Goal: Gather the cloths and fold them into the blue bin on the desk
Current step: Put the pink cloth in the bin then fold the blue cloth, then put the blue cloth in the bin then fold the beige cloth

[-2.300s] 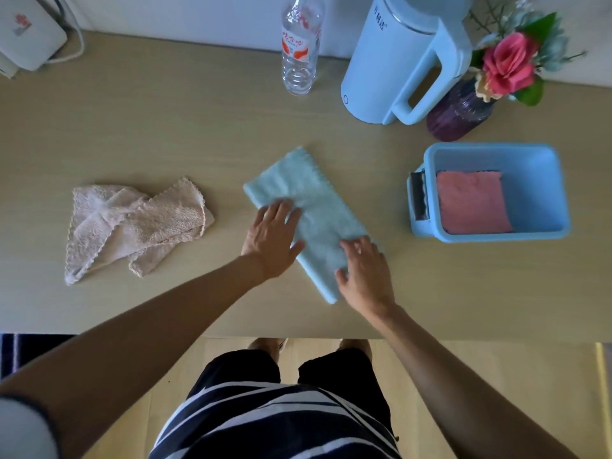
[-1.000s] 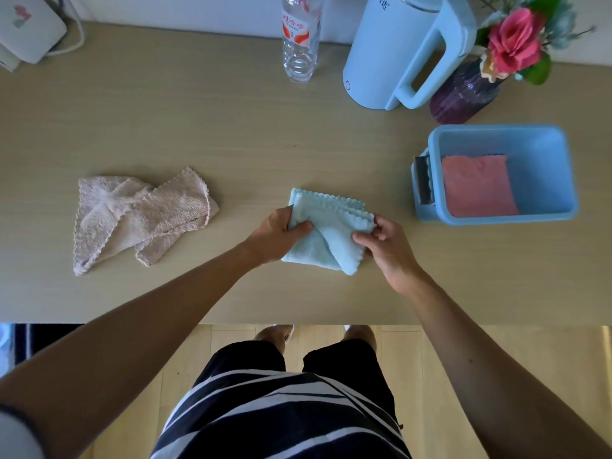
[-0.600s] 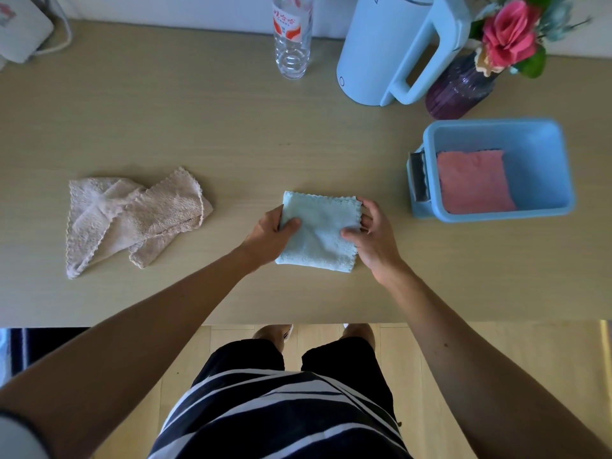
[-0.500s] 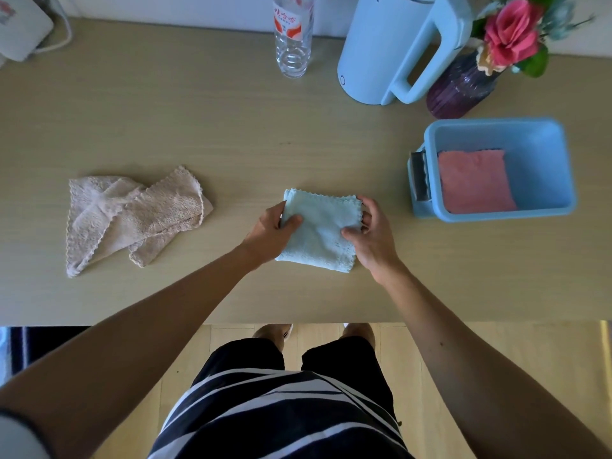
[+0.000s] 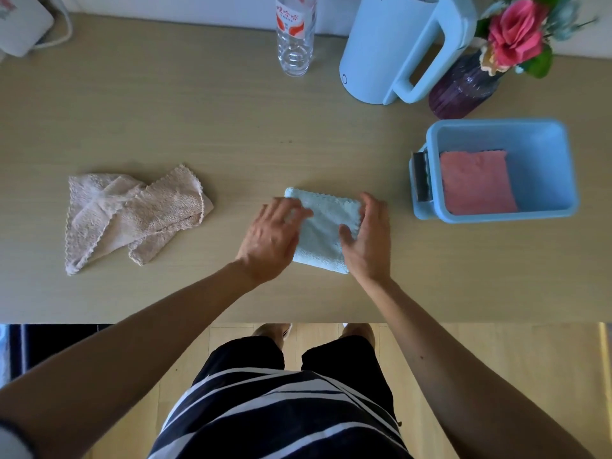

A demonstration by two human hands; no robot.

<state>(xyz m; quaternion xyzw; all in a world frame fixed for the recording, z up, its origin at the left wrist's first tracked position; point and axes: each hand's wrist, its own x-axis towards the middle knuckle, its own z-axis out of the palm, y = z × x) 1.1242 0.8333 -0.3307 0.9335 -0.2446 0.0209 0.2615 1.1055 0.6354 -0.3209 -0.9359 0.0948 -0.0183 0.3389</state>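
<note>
A light blue cloth (image 5: 326, 226), folded into a small square, lies on the desk in front of me. My left hand (image 5: 271, 240) rests flat on its left side with the fingers spread and looks blurred. My right hand (image 5: 369, 240) grips the cloth's right edge, thumb on top and fingers curled around the side. To the right stands the blue bin (image 5: 496, 125) with a folded pink cloth (image 5: 477, 183) lying flat inside. A crumpled beige cloth (image 5: 132, 213) lies unfolded on the desk to the left, away from both hands.
Along the back of the desk stand a clear water bottle (image 5: 294, 38), a light blue kettle (image 5: 381, 51) and a purple vase (image 5: 463, 91) with flowers. A white device (image 5: 20, 24) sits at the back left corner. The desk's front edge runs just below my wrists.
The long blue cloth was folded in half into a square. My left hand has let go of its left edge and now lies flat on it; my right hand stays on the right edge.
</note>
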